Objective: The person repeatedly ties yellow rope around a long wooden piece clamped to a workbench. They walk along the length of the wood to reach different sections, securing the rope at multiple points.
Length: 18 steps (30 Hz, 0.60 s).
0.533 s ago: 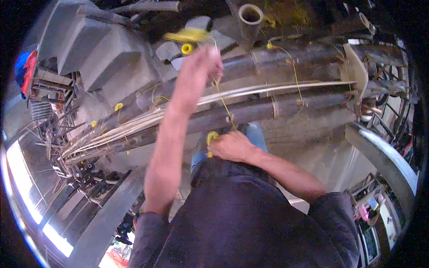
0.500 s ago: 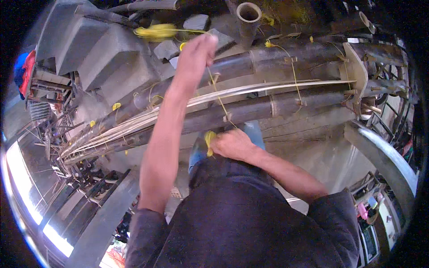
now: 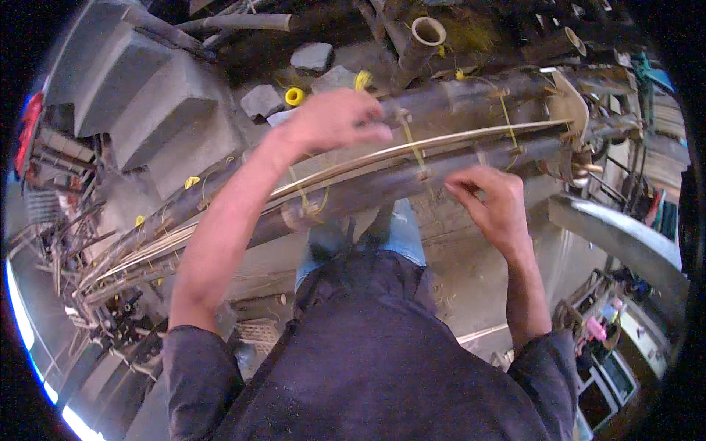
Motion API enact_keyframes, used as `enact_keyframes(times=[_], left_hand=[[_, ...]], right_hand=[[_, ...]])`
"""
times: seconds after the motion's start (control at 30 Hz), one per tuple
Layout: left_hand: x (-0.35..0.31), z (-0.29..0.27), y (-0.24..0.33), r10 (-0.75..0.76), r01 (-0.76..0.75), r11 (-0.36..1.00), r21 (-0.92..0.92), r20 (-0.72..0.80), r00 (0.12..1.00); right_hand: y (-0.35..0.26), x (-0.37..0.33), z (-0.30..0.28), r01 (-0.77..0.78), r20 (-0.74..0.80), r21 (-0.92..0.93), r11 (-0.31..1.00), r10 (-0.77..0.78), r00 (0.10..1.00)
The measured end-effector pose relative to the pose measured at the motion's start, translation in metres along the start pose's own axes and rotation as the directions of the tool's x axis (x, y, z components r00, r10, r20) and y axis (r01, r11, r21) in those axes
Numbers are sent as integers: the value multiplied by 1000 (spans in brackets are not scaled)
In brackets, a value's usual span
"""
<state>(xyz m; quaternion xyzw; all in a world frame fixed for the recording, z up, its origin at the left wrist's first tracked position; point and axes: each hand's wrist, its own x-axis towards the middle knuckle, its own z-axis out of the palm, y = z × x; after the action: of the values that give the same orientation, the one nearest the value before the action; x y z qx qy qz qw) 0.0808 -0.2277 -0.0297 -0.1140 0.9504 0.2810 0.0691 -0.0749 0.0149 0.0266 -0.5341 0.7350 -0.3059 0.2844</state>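
My left hand [image 3: 334,121] is over the far bamboo pole [image 3: 471,94], slightly blurred, its fingers bent and apart with nothing visible in them. My right hand [image 3: 496,198] is raised on the near side of the near pole [image 3: 368,192]. Its thumb and fingertips come together in a pinch; anything between them is too small to see. Long pale strips [image 3: 382,154] run lengthwise between the two poles. Between my hands a yellow string [image 3: 413,143] crosses the strips from pole to pole. A yellow string bundle [image 3: 362,79] is just beyond my left hand.
A yellow roll [image 3: 294,96] and grey stone blocks [image 3: 262,101] are beyond the far pole. Concrete steps [image 3: 158,95] rise at the far left. An upright hollow bamboo tube [image 3: 428,33] stands at the back. A flat board [image 3: 570,110] is at the poles' right end.
The left hand has come down and nearer, and its fingers have parted from the yellow string. The right hand has moved right and up, away from the yellow bundle it held. The view has shifted.
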Motion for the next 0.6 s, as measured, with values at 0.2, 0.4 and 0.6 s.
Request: enact_keyframes(times=[0.2, 0.4, 0.6], left_hand=[[-40, -27, 0, 301, -192, 944, 269, -457, 837], [-114, -43, -38, -257, 68, 959, -274, -748, 613], [-205, 86, 7, -428, 259, 896, -362, -546, 720]], right_hand=[[5, -157, 128, -425, 227, 137, 895, 389, 893], [-51, -80, 236, -564, 337, 700, 438, 494, 802], [-201, 16, 75, 264, 215, -172, 949, -225, 950]])
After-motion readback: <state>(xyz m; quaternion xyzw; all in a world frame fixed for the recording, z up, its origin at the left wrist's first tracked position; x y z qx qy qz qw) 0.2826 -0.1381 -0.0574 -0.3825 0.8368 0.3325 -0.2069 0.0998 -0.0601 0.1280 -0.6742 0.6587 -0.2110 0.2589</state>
